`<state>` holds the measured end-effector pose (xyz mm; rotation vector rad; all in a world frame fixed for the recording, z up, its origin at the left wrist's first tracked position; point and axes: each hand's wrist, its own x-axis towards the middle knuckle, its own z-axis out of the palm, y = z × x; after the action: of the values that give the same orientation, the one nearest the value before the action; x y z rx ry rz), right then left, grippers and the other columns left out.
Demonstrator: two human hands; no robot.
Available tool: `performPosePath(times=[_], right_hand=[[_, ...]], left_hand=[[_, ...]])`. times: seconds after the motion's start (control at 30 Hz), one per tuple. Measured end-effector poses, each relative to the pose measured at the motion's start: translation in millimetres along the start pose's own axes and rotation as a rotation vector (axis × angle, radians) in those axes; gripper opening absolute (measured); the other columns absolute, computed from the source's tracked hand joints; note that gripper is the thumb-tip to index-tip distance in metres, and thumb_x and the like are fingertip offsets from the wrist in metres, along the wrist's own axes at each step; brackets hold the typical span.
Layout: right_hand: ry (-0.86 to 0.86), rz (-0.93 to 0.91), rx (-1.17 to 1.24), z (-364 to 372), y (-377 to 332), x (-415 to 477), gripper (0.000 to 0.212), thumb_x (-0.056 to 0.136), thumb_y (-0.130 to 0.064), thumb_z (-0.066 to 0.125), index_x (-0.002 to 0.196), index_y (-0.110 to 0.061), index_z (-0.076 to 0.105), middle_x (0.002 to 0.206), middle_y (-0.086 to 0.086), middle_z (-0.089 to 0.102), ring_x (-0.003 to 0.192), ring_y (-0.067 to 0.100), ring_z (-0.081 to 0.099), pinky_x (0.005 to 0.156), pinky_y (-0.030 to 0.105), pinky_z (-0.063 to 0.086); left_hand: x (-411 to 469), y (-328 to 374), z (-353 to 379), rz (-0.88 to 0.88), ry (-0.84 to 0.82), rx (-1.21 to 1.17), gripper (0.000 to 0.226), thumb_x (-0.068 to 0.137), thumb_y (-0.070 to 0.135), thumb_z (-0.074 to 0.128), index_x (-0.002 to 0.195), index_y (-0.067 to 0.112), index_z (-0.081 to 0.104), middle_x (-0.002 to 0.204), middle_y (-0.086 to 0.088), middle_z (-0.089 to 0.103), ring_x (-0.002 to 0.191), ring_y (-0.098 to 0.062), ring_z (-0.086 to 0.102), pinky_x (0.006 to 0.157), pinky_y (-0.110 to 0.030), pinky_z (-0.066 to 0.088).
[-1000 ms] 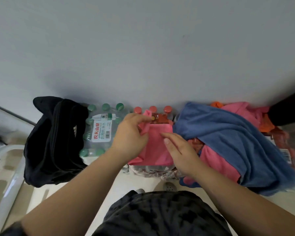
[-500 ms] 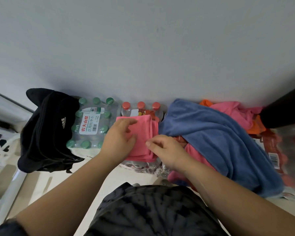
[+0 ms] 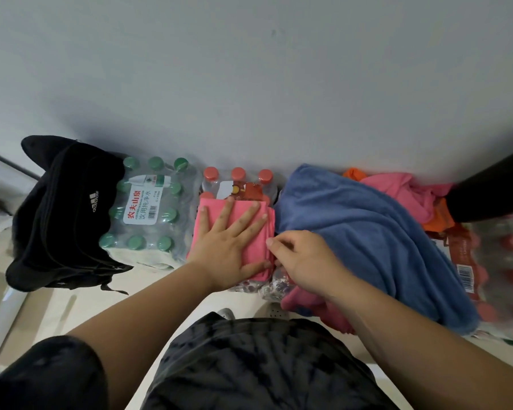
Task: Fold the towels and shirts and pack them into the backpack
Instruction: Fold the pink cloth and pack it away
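A folded pink towel (image 3: pixel 212 207) lies on a shrink-wrapped pack of red-capped bottles (image 3: pixel 237 180). My left hand (image 3: pixel 228 247) presses flat on it, fingers spread. My right hand (image 3: pixel 301 261) pinches the towel's right edge with curled fingers. A black backpack (image 3: pixel 62 220) sits at the far left against the wall, its opening not visible. To the right a blue towel (image 3: pixel 373 241) is heaped over pink cloth (image 3: pixel 314 309), with more pink and orange garments (image 3: pixel 403 187) behind it.
A pack of green-capped water bottles (image 3: pixel 148 211) stands between the backpack and the pink towel. More red-capped bottle packs (image 3: pixel 498 267) lie at the far right. A grey wall runs behind everything. A dark shape (image 3: pixel 498 190) leans in at the right edge.
The pink towel went from held up and being folded to lying flat on the bottle pack. My left hand opened and now presses it down; my right hand moved to its right edge.
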<state>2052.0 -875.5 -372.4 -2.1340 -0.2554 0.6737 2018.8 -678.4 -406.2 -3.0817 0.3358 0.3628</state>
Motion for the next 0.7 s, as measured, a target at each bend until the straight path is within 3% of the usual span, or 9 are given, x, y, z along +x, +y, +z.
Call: performPosePath(times=[0.07, 0.17, 0.3, 0.37, 0.43, 0.53, 0.6, 0.7], right_hand=[[0.085, -0.093, -0.116, -4.9, -1.3, 5.6, 0.023, 0.097, -0.037, 0.06, 0.106, -0.02, 0.073, 0.095, -0.003, 0.07, 0.088, 0.012, 0.064, 0.083, 0.033, 0.051], [0.071, -0.254, -0.291, -6.1, -5.6, 20.2, 0.039, 0.098, -0.031, 0.058, 0.135, -0.017, 0.059, 0.132, 0.001, 0.057, 0.121, 0.016, 0.051, 0.104, 0.029, 0.041], [0.065, -0.417, -0.442, -0.6, -14.2, 39.7, 0.047, 0.097, -0.025, 0.055, 0.143, -0.017, 0.053, 0.147, 0.002, 0.05, 0.135, 0.024, 0.045, 0.115, 0.041, 0.035], [0.033, -0.464, -0.53, 2.7, -17.4, 48.0, 0.049, 0.096, -0.03, 0.055, 0.144, -0.023, 0.051, 0.154, 0.002, 0.044, 0.143, 0.026, 0.036, 0.117, 0.047, 0.029], [-0.063, -0.492, -0.646, 5.2, -17.0, 56.7, 0.052, 0.096, -0.044, 0.055, 0.147, -0.032, 0.047, 0.162, -0.003, 0.03, 0.153, 0.025, 0.017, 0.121, 0.05, 0.015], [-0.248, -0.484, -0.802, 7.3, -13.4, 67.5, 0.073, 0.09, -0.067, 0.052, 0.154, -0.045, 0.026, 0.168, -0.009, 0.003, 0.155, 0.022, -0.003, 0.124, 0.05, 0.0], [-0.268, -0.461, -0.815, 8.9, -12.3, 67.9, 0.081, 0.087, -0.073, 0.05, 0.156, -0.048, 0.015, 0.168, -0.009, -0.003, 0.154, 0.024, 0.001, 0.125, 0.048, 0.005], [-0.189, -0.419, -0.814, 14.4, -13.8, 57.4, 0.082, 0.087, -0.073, 0.05, 0.157, -0.044, 0.019, 0.165, -0.004, 0.008, 0.148, 0.026, 0.014, 0.121, 0.046, 0.016]], left_hand=[[1.5, -0.3, 0.4, 0.025, -0.012, 0.025, 0.099, 0.076, 0.092, 0.019, 0.157, 0.041, -0.005, 0.166, 0.014, -0.006, 0.153, -0.037, -0.009, 0.112, -0.075, -0.001], [4.6, -1.3, -0.6, 0.053, -0.056, 0.047, 0.103, 0.075, 0.094, 0.018, 0.158, 0.038, -0.006, 0.167, 0.013, -0.008, 0.153, -0.037, -0.011, 0.111, -0.075, -0.003], [-7.4, -11.6, -6.5, 0.054, 0.023, -0.078, 0.092, 0.086, 0.082, 0.027, 0.16, 0.029, 0.012, 0.168, 0.004, 0.009, 0.155, -0.029, 0.001, 0.115, -0.071, 0.008], [-23.6, -17.3, -11.5, -0.1, 0.161, -0.237, 0.082, 0.091, 0.071, 0.033, 0.157, 0.023, 0.029, 0.165, -0.003, 0.024, 0.152, -0.028, 0.018, 0.119, -0.063, 0.015], [-38.9, -22.6, -16.1, -0.307, 0.278, -0.336, 0.079, 0.09, 0.066, 0.04, 0.152, 0.016, 0.039, 0.156, -0.01, 0.039, 0.142, -0.031, 0.034, 0.119, -0.051, 0.025], [-50.3, -27.6, -23.4, -0.565, 0.193, -0.491, 0.086, 0.083, 0.064, 0.063, 0.149, 0.013, 0.039, 0.14, -0.009, 0.052, 0.127, -0.029, 0.047, 0.108, -0.041, 0.037], [-49.4, -32.5, -23.4, -0.643, 0.102, -0.601, 0.083, 0.077, 0.06, 0.074, 0.142, 0.015, 0.047, 0.123, -0.005, 0.061, 0.111, -0.025, 0.058, 0.094, -0.037, 0.047], [-43.4, -39.5, -21.1, -0.655, 0.07, -0.642, 0.067, 0.072, 0.056, 0.079, 0.124, 0.02, 0.061, 0.104, 0.001, 0.067, 0.091, -0.019, 0.062, 0.077, -0.034, 0.052]])
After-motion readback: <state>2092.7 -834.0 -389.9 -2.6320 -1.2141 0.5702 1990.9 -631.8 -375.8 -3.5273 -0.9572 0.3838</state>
